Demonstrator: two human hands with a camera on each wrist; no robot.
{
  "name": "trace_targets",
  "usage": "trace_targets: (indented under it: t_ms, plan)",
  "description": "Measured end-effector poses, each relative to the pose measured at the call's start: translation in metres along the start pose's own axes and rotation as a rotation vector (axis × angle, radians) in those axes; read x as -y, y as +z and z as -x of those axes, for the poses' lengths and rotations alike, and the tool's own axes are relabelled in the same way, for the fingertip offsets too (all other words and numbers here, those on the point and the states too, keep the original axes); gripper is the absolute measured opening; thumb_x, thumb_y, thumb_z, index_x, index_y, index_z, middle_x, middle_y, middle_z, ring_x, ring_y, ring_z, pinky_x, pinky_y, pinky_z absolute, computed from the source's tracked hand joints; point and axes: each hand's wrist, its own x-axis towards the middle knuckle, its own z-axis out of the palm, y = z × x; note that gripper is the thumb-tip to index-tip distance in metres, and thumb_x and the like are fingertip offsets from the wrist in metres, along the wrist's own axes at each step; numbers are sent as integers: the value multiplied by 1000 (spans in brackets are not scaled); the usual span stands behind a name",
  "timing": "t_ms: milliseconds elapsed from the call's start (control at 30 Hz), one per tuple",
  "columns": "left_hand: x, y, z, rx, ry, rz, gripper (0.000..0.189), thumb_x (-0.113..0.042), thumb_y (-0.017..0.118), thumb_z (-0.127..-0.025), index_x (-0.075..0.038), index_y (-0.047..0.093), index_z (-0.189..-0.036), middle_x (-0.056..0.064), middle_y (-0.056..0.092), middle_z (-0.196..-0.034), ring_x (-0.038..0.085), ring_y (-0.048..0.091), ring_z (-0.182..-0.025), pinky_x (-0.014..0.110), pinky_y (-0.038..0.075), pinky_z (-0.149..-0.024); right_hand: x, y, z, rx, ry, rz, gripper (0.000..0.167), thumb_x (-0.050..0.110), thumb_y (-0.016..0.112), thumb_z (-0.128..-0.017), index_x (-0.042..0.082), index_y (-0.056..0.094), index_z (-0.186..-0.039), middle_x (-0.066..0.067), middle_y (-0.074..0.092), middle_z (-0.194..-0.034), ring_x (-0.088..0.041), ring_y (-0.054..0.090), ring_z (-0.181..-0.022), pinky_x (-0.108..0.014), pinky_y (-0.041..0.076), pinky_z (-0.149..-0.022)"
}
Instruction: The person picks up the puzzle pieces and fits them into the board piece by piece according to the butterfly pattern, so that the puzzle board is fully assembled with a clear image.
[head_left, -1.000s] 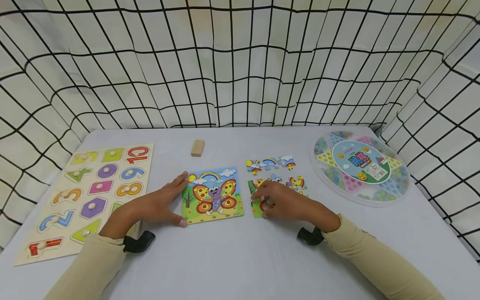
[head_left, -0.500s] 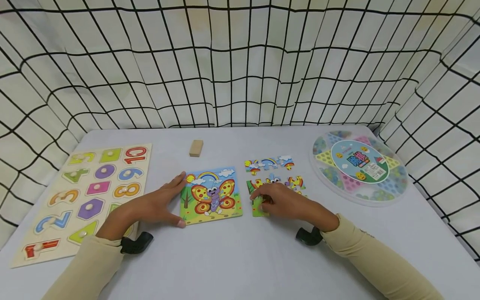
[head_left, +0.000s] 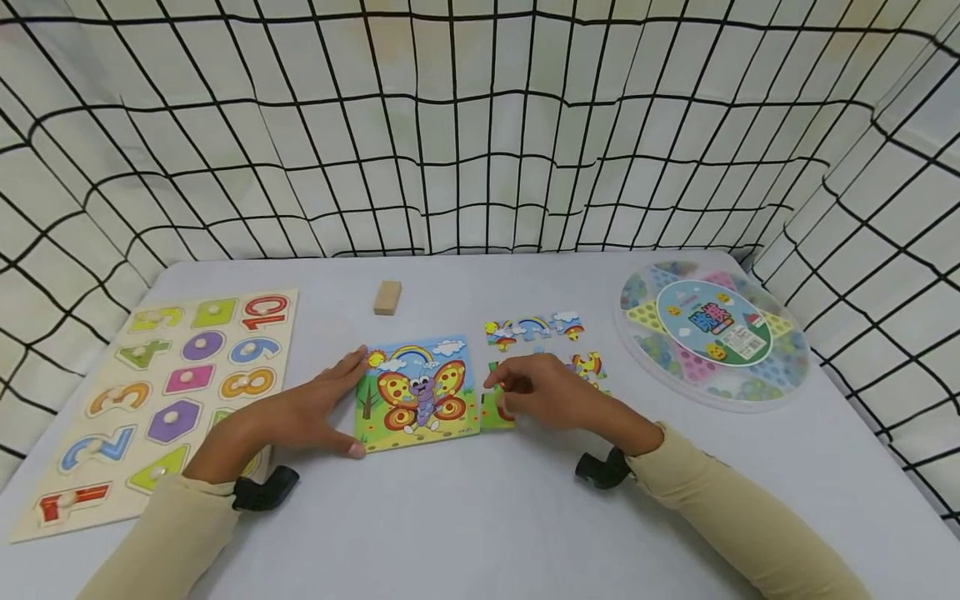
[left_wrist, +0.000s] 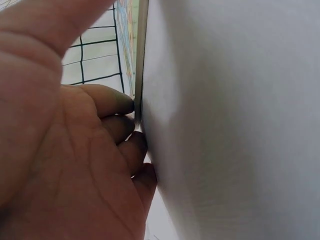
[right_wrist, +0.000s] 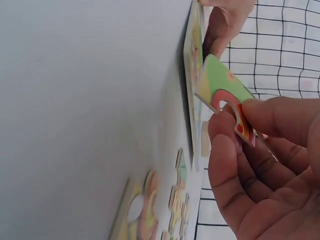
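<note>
Table: white-covered table (head_left: 465, 525), with black netting (head_left: 442, 125) over white cloth at the far side and both flanks.
Number board: pegboard (head_left: 168, 400) at left; I can read 1, 2, 3, 4, 8, 9 and 10.
Round case: clear case (head_left: 637, 321) at far right; its blue disc (head_left: 693, 321) bears large characters and a white sticker, print too small for me.
Butterfly picture: square picture board (head_left: 420, 396) lying mid-table; tiny lettering near its near right corner, illegible.
Left hand: relaxed (head_left: 315, 412), gripping nothing, thumb and fingers spread along the picture board's left edge; my left wrist feed shows fingertips down there.
Loose pieces: puzzle pieces (head_left: 534, 327) right of the picture board, partly covered by the right hand (head_left: 543, 387).
Wooden block: plain block (head_left: 387, 297), beyond the picture board.
Held piece: green-and-red piece (right_wrist: 217, 80), pinched by the right thumb and finger beside the picture board's right edge; only my right wrist feed shows its curved cut-out and tilt.
</note>
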Motion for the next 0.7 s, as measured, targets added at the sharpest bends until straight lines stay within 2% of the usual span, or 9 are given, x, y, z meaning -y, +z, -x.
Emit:
trace_targets:
  t_ms: [100,300,500,700]
  plan:
    - [-1,-1,-1,8,10,1,121,-53,82,-70,-2,12,-155,15,-2,-162,43,2,-145,61,14,-112,3,1,-5,-12,8,-49,24,0,64,-90,5,70,-113,2,66,-85,-12,60,-74,-25,50,-67]
    - [-2,-1,0,7,20,11,121,-53,82,-71,-2,12,-155,15,-2,-162,43,2,-145,62,14,-111,16,5,-19,39,33,-126,29,-4,59,-90,2,67,-118,0,67,-82,-20,65,-76,-24,49,-64]
    - [-2,-1,-1,2,9,-3,122,-54,82,-70,-1,13,-155,15,-1,-162,42,3,-145,61,16,-111,22,10,-34,15,15,-101,30,-2,61,-90,3,68,-118,0,66,-84,-15,61,-75,-24,48,-64]
    - [-3,0,-1,-1,-3,3,122,-55,82,-69,0,14,-155,15,0,-162,40,3,-146,59,18,-112,28,22,-51,56,15,-104,24,1,63,-90,6,71,-113,2,66,-79,-13,60,-73,-23,49,-64]
